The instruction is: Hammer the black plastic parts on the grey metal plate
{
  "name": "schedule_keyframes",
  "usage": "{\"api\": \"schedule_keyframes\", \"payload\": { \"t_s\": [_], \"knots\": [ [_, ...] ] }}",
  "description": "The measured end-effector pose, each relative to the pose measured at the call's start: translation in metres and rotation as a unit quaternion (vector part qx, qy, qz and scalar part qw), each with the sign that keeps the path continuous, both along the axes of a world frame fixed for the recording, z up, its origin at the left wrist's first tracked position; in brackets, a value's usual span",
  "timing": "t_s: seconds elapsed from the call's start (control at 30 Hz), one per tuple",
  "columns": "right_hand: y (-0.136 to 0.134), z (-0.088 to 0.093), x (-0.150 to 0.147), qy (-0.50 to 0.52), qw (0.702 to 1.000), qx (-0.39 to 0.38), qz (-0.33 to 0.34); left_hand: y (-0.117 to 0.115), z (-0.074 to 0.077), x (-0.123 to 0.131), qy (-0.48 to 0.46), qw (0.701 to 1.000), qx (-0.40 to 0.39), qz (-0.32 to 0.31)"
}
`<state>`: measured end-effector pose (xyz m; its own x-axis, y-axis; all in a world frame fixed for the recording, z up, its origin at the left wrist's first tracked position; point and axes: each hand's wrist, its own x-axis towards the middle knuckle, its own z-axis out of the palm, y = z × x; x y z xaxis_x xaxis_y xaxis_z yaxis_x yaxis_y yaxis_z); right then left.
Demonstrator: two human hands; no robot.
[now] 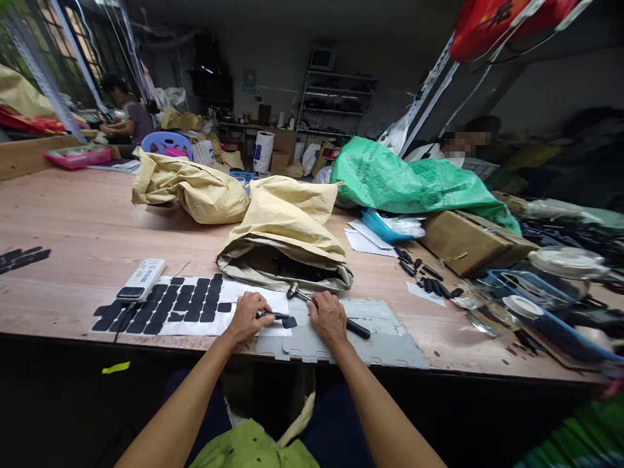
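My left hand (250,316) is closed, with thumb and fingers pinching a slim black piece (277,316). Its far end meets a small dark rounded tab (289,322) on the grey board (390,344). My right hand (329,317) is wrapped over the shaft of a hammer (358,328), its metal head pointing up and left and its black handle showing to the right. Left of my hands, rows of black rounded pieces (182,302) lie on white paper (253,290). Beyond them an open tan sack (292,214) faces me, its contents dark.
A white device (142,279) sits at the left of the rows. Several black handle-like parts (431,286) lie right, near a cardboard box (472,240) under a green sack (400,175). Containers (568,262) crowd the right end. Two people sit in the background.
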<state>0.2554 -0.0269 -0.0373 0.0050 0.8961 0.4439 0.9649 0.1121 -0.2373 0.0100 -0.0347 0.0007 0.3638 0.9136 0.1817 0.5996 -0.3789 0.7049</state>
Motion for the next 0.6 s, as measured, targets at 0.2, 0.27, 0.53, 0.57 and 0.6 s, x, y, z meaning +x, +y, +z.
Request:
{"api": "schedule_keyframes", "payload": {
  "t_s": [0.2, 0.27, 0.53, 0.57, 0.6],
  "knots": [
    [0.001, -0.001, 0.0, -0.004, 1.0, 0.007, -0.005, -0.082, -0.001, 0.008, -0.035, 0.988, -0.038, -0.147],
    [0.001, -0.002, 0.0, -0.006, 1.0, 0.008, -0.006, -0.102, -0.019, 0.011, 0.006, 0.981, -0.106, -0.161],
    [-0.001, -0.003, -0.001, -0.014, 1.0, 0.015, -0.007, -0.112, -0.083, 0.009, 0.203, 0.929, -0.297, -0.092],
    [-0.001, -0.003, -0.001, -0.014, 1.0, 0.017, -0.008, -0.109, -0.073, 0.011, 0.193, 0.928, -0.296, -0.119],
    [-0.001, -0.003, -0.002, -0.014, 1.0, 0.018, -0.01, -0.104, -0.06, 0.013, 0.169, 0.927, -0.297, -0.153]
  ]
}}
